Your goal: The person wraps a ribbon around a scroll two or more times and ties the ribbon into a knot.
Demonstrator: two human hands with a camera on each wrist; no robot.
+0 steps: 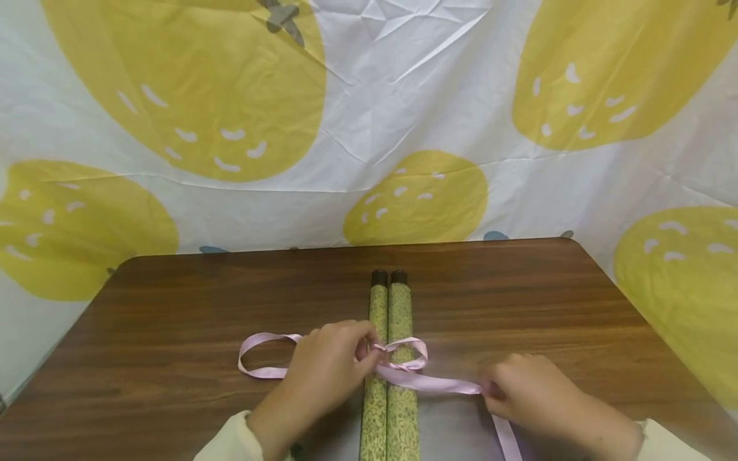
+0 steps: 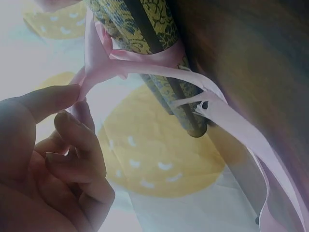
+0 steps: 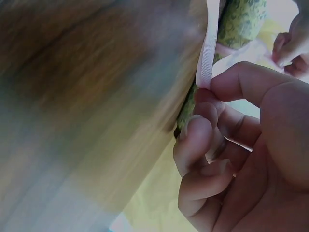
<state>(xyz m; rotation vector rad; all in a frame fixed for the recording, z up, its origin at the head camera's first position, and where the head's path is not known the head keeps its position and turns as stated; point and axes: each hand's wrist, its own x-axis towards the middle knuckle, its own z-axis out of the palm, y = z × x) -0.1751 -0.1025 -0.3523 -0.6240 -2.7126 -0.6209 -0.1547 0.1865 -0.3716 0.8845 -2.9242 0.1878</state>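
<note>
Two slim rolls (image 1: pixel 402 320), covered in green-and-gold patterned cloth with black end caps, lie side by side, pointing away from me. A pink satin ribbon (image 1: pixel 441 384) passes around them, as the left wrist view also shows. Thumb and index finger of my left hand (image 1: pixel 325 362) pinch the ribbon over the left roll. One small loop lies over the right roll, and a larger loop (image 1: pixel 254 355) spreads left on the table. To the right, my right hand (image 1: pixel 527 387) pinches a strand between thumb and fingers, its tail (image 1: pixel 506 435) hanging below. The ribbon's crossing is partly hidden by my left fingers.
Under everything is a dark brown wood-grain table (image 1: pixel 190 307) with rounded far corners. Behind it hangs a white cloth (image 1: pixel 369 115) printed with large yellow fruit shapes. A greyish surface (image 1: pixel 446 422) shows beside the rolls near the front.
</note>
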